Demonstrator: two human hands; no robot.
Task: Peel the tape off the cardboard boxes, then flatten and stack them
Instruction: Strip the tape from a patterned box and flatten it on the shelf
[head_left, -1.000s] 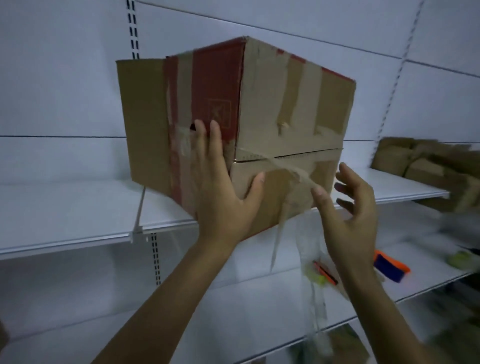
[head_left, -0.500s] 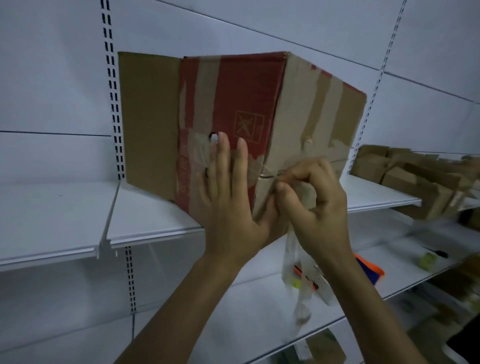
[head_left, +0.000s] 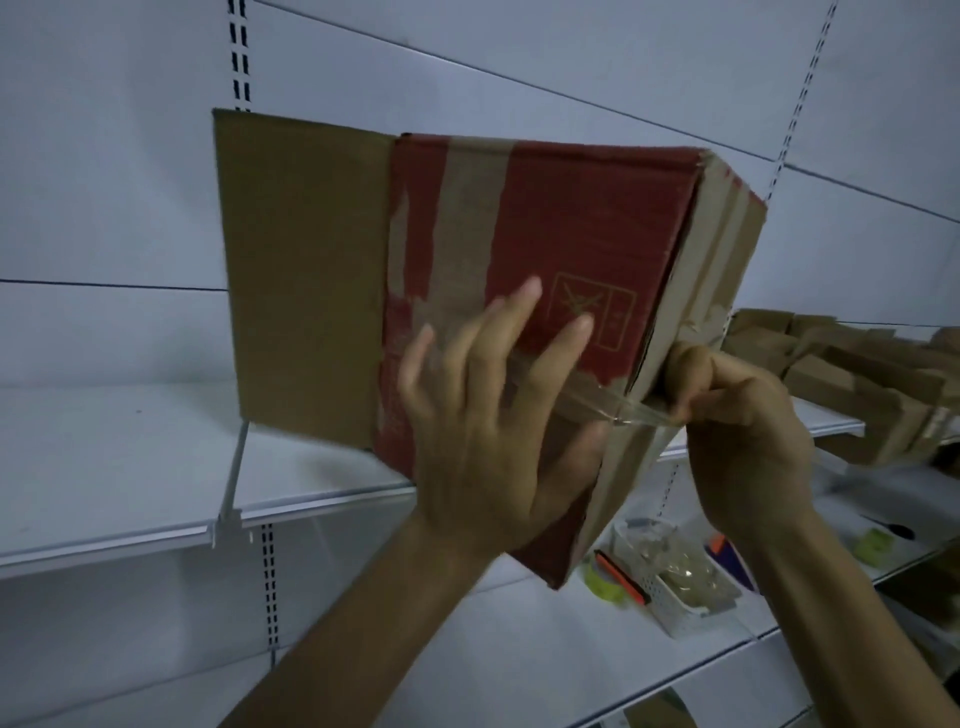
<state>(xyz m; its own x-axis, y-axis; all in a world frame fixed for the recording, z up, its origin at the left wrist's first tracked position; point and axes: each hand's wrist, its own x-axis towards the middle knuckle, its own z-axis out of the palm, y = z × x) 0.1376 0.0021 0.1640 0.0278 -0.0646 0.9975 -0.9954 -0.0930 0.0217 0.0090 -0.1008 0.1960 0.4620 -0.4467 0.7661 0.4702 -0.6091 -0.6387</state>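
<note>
A cardboard box (head_left: 545, 234) with a red printed side and a plain brown flap open to the left is held up in front of the white shelving. My left hand (head_left: 488, 421) presses flat against the red side with straight, spread fingers, its thumb under the lower corner. My right hand (head_left: 737, 415) is at the box's right edge and pinches a strip of clear tape (head_left: 597, 402) that stretches from the red side across the corner. Torn patches where tape came off streak the red side and the brown end face.
A white shelf (head_left: 130, 467) runs behind the box. More brown cardboard boxes (head_left: 841, 384) are heaped on the shelf to the right. The lower shelf holds a white basket (head_left: 675, 587) of crumpled tape, an orange cutter (head_left: 621, 577) and a tape roll (head_left: 878, 543).
The box has turned so its red side faces me more fully. My right hand went from open to pinching the tape and has drawn the strip rightward off the corner.
</note>
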